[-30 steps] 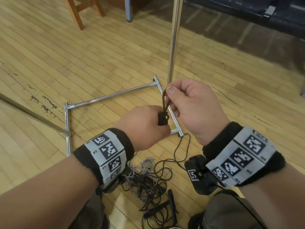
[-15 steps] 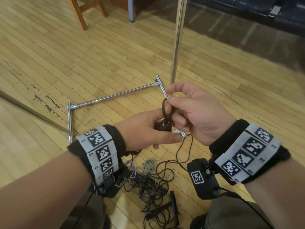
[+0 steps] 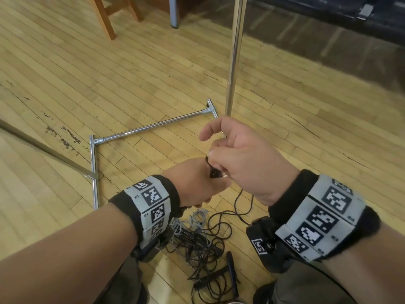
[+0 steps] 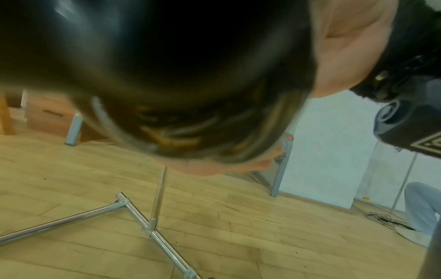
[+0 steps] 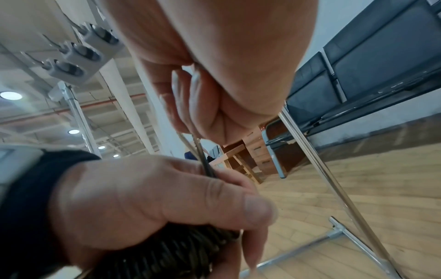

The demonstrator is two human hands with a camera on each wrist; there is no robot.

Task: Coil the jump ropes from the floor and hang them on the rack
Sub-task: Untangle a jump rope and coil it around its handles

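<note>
My left hand [image 3: 197, 183] grips a tight coil of dark jump rope [image 5: 167, 253], thumb pressed over the bundle. My right hand [image 3: 236, 156] sits just above it and pinches a thin dark loop of the same rope [image 3: 211, 167] between thumb and curled fingers; the strands [image 5: 203, 160] run down from its fingers into the left fist. In the left wrist view the coil [image 4: 181, 105] fills the frame, dark and blurred. More tangled black and grey ropes [image 3: 197, 238] lie on the floor below my wrists. The chrome rack's upright pole [image 3: 234, 55] rises just beyond my hands.
The rack's chrome base bars [image 3: 153, 126] lie on the wooden floor [image 3: 65, 84] ahead. A wooden chair leg [image 3: 105, 18] and a grey table leg [image 3: 174, 12] stand at the back. A dark bench [image 3: 350, 12] runs along the far right. Another person's leg [image 4: 420, 205] shows at right.
My right hand has turned and dropped lower over the left fist, with the loop it pinches pulled shorter. The left hand has rolled under, hiding more of the coil.
</note>
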